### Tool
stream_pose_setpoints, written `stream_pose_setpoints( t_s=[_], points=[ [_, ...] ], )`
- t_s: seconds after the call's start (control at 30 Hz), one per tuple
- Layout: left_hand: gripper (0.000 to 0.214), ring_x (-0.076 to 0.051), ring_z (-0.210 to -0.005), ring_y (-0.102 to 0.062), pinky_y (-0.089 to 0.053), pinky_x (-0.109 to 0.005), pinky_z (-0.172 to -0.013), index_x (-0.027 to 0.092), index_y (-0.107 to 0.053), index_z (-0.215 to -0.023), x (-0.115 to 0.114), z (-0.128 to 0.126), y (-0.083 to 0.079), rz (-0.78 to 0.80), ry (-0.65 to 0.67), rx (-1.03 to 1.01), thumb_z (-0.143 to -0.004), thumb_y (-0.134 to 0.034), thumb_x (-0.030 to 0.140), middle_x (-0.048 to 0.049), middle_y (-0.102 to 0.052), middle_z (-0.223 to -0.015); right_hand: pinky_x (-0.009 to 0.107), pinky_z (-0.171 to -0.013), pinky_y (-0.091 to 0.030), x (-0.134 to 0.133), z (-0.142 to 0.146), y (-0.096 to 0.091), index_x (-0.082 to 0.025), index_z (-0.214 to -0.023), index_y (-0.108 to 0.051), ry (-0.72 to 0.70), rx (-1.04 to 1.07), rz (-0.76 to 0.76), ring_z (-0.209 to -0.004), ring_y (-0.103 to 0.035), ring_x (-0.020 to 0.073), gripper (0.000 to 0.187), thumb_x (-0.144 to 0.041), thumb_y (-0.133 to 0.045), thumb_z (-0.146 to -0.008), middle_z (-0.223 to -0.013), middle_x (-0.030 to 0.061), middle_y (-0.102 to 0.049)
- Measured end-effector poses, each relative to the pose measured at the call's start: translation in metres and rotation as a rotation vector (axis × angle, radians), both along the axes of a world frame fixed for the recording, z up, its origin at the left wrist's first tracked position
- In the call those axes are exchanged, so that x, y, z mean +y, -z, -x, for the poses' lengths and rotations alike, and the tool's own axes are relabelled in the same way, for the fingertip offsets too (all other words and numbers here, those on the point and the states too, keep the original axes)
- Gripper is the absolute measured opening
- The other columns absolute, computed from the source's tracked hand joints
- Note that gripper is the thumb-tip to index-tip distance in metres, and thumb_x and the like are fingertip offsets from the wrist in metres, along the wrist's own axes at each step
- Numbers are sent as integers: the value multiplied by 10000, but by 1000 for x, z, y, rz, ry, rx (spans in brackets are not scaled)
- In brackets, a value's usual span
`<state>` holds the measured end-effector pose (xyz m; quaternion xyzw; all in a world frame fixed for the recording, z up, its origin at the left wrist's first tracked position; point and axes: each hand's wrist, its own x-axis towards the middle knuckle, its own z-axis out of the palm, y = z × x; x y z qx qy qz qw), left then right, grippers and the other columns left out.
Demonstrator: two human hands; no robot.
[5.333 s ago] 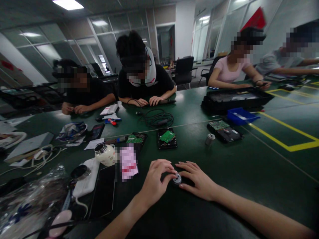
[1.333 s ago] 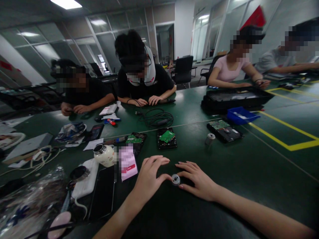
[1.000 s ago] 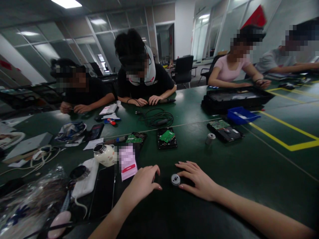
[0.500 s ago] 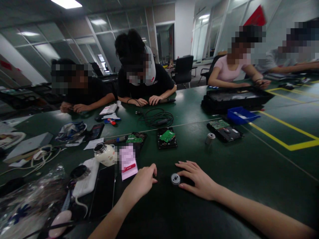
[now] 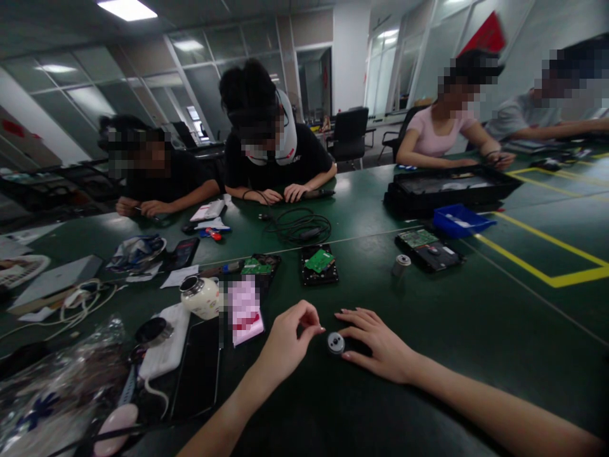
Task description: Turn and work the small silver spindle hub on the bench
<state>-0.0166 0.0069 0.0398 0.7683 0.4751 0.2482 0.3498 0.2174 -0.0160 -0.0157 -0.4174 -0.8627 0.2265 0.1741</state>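
A small round silver part [image 5: 335,343] lies on the dark green table [image 5: 476,330] right in front of me. My right hand [image 5: 380,346] rests flat beside it, fingers stretched out and touching its right side. My left hand [image 5: 290,339] hovers just left of the part, thumb and forefinger pinched together on something too small to make out.
Two opened hard drives with green circuit boards [image 5: 318,263] [image 5: 259,265] lie beyond my hands, a third [image 5: 428,249] and a silver cylinder [image 5: 401,264] to the right. A white jar [image 5: 200,295], a pink card [image 5: 243,312] and a dark tablet [image 5: 197,368] sit left. Several people work across the table.
My left hand went left away from the round part, then came back beside it with thumb and forefinger pinched. My right hand and the part stayed put.
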Motion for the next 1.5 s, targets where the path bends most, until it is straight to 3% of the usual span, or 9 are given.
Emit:
stream_pose_setpoints(
  t_s=[0.13,0.27,0.57,0.83,0.9,1.07,1.17,1.3,1.5],
  points=[
    [88,-169,-821,-636,-506,-273,-760,188,-586,-803,-9,-9,4,-141,8,-247,-836,-624,116,-19,-661,-871,534,-1123,-257,0,0,1,-295,-1228,-606,3,2,-1,-1361,-389,282,399,-528,-529,-914,-1448,65,-474],
    [151,-181,-832,-652,-517,-289,-780,183,-584,-742,-12,-15,14,-178,17,-337,-783,-699,93,-25,-680,-849,533,-1122,-261,1,0,3,-292,-1226,-608,1,1,-8,-1360,-391,283,399,-528,-531,-913,-1439,65,-485],
    [184,-170,-778,-701,-570,-267,-730,172,-584,-697,-16,-20,32,-146,25,-387,-765,-732,86,-21,-711,-788,538,-1118,-270,1,-1,3,-285,-1241,-599,-6,4,-23,-1356,-399,284,422,-539,-530,-912,-1444,71,-482],
    [141,-188,-834,-709,-574,-310,-787,190,-641,-756,-18,-15,31,-306,129,-301,-826,-642,68,-37,-736,-850,533,-1121,-265,1,-1,3,-274,-1236,-605,-8,16,-30,-1357,-399,283,406,-515,-534,-917,-1444,79,-481],
    [138,-201,-875,-708,-561,-333,-822,193,-666,-801,-18,-13,30,-393,219,-258,-859,-613,80,-45,-747,-876,528,-1121,-266,1,-1,4,-272,-1233,-607,-6,22,-35,-1356,-400,280,401,-510,-535,-918,-1444,76,-482],
    [192,-216,-909,-710,-566,-332,-765,149,-666,-936,-21,-12,21,-832,390,0,-963,-480,110,-97,-750,-918,524,-1118,-271,1,-1,5,-266,-1232,-606,-16,47,-49,-1346,-415,285,391,-488,-547,-916,-1437,84,-491],
    [240,-211,-879,-716,-566,-318,-731,139,-665,-918,-23,-13,18,-920,419,87,-985,-436,119,-99,-751,-900,522,-1118,-271,1,-1,5,-267,-1233,-604,-14,50,-52,-1344,-418,285,384,-481,-542,-921,-1437,86,-490],
    [174,-203,-888,-716,-559,-309,-746,148,-656,-950,-22,-13,23,-912,396,72,-976,-485,141,-86,-753,-928,521,-1121,-267,0,-1,4,-266,-1222,-608,-11,35,-49,-1346,-416,282,385,-495,-537,-921,-1437,83,-491],
    [127,-237,-1020,-649,-504,-376,-899,209,-644,-972,-17,-11,23,-617,163,-9,-863,-686,258,-61,-729,-1014,523,-1118,-272,0,0,4,-276,-1220,-613,-4,39,-37,-1343,-417,285,389,-504,-542,-914,-1421,80,-506]
  ],
)
